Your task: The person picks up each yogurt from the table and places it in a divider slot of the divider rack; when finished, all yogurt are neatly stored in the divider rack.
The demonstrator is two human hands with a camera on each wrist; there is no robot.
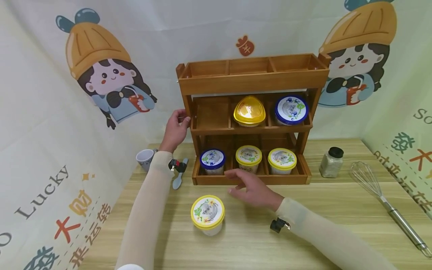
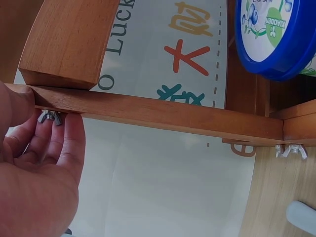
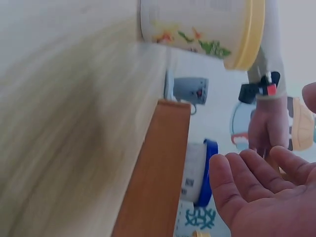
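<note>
My left hand (image 1: 176,127) grips the left upright of a wooden three-tier rack (image 1: 253,80). In the left wrist view the thumb lies over the post (image 2: 163,114) and the fingers curl below it, beside a wing nut (image 2: 49,116). My right hand (image 1: 254,187) holds nothing, its fingers loosely spread before the bottom tier. Left of it, a yellow-lidded tub (image 1: 207,212) stands upright on the table. On the bottom tier sit a blue-lidded tub (image 1: 212,159) and two yellow-lidded tubs (image 1: 282,159). The middle tier bears a gold-topped tub (image 1: 249,110) and another blue-lidded tub (image 1: 291,109).
A patterned mug (image 1: 145,158) and a grey spoon (image 1: 180,174) lie left of the rack. To its right stand a black-capped jar (image 1: 331,162) and, lying down, a wire whisk (image 1: 384,204). A printed cloth (image 1: 209,30) hangs behind the table.
</note>
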